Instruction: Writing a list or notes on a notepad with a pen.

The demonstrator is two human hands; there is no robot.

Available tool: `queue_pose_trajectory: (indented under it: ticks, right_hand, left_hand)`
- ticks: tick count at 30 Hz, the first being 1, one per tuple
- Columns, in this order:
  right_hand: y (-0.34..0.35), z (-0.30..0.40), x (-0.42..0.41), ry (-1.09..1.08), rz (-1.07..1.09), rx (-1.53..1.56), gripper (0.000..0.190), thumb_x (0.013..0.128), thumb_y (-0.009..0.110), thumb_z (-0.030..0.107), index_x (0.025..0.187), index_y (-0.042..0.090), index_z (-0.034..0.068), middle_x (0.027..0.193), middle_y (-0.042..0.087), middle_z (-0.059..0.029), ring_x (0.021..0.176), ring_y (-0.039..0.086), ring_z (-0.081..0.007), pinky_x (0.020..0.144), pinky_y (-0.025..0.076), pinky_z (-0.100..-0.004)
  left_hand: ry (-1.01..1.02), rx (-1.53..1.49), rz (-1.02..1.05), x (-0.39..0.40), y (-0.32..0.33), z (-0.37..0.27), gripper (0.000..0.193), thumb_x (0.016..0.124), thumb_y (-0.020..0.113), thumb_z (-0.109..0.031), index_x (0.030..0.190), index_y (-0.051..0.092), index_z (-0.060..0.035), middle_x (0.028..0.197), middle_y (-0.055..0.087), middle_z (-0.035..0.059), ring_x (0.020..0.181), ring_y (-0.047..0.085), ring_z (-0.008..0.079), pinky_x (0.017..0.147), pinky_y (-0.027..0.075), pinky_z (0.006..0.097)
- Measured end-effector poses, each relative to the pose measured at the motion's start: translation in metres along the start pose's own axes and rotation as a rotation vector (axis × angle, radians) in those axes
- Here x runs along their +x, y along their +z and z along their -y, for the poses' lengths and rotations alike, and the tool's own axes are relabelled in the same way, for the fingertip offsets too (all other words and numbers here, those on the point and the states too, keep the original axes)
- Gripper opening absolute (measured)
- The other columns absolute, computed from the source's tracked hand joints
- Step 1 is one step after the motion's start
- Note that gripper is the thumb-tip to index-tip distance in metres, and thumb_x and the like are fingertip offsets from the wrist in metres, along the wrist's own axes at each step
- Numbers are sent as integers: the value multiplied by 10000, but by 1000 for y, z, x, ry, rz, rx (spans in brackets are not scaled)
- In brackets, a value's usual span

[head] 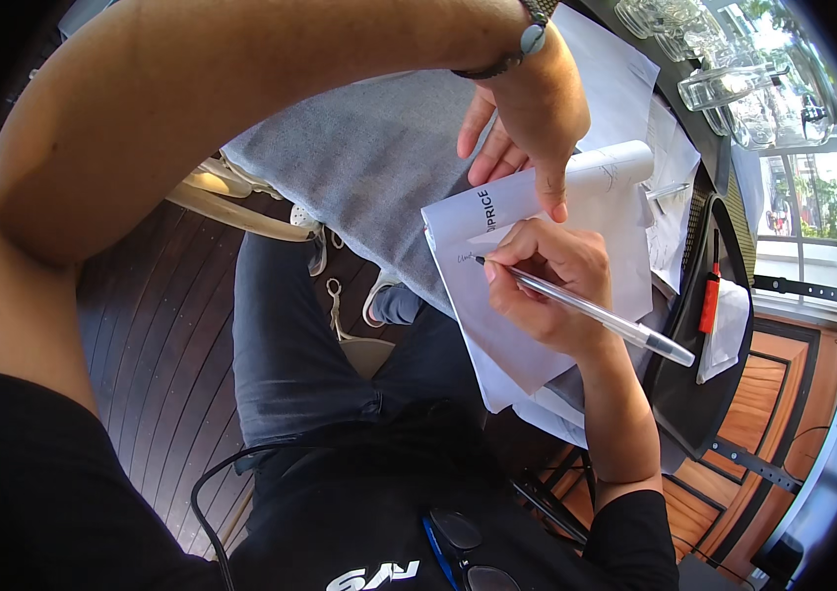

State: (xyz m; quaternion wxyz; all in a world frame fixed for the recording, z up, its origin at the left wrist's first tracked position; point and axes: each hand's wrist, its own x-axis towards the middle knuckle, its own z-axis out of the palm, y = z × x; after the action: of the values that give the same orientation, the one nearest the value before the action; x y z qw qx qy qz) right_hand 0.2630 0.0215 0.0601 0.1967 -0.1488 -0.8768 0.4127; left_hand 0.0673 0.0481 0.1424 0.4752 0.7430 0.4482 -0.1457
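My right hand (555, 284) grips a clear-barrelled ballpoint pen (581, 301). Its dark tip meets the paper at the end of a short handwritten scrawl. Beneath lies a pad of white paper (596, 258) with its top sheet (581, 173) curled over; that curl bears print and handwriting. From the far side reaches my left hand (518, 144), thumb resting on the curled sheet and fingers spread beyond its edge. Whether those fingertips touch the paper or the cloth is unclear. A grey tablecloth (359, 155) covers the table under the pad.
Loose sheets (610, 81) and a second pen (668, 190) lie past the pad. On the right, a black tray (695, 391) holds a red lighter-like object (710, 303) and white paper (725, 336). Glass jars (729, 89) stand far right. A cream chair frame (241, 214) sits left.
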Motion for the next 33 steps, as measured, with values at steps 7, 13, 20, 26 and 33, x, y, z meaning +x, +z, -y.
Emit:
queue_pose_trajectory:
  ticks: [7,13,20,26,33]
  right_hand:
    - [-1,4,0,58,10,22,134,691,714,23,688,580,31,582,595,-48,501,576,-122,514,451,-248]
    - [-3,1,0,34,-11,-6,134,695,706,15,682,573,29,563,572,-37,494,562,-110,505,438,-243]
    - [-15,-5,-2,6,0,-8,128,686,708,-6,685,587,37,576,582,-32,476,545,-95,490,421,-226]
    - [-16,-8,-1,-94,-29,-92,117,692,719,-7,694,612,41,588,593,-27,466,533,-82,471,407,-215]
    - [-15,-9,0,-88,-32,-75,114,703,724,4,707,617,41,601,611,-33,476,557,-88,475,418,-215]
  left_hand:
    - [45,-3,42,0,-3,8,609,924,545,-473,1035,608,123,962,695,191,851,703,237,698,606,320]
    - [62,4,34,3,-3,8,612,931,532,-473,1031,609,126,959,696,187,865,699,234,715,601,327]
    - [-96,-69,27,20,-1,10,625,937,516,-481,1023,612,130,944,699,183,854,700,230,707,600,323]
    - [-75,-49,-8,19,2,8,633,944,497,-492,1003,624,126,900,705,174,851,700,233,706,600,320]
    - [-118,28,-3,-18,13,-5,574,949,504,-423,1069,605,129,1011,688,190,874,693,242,739,600,318]
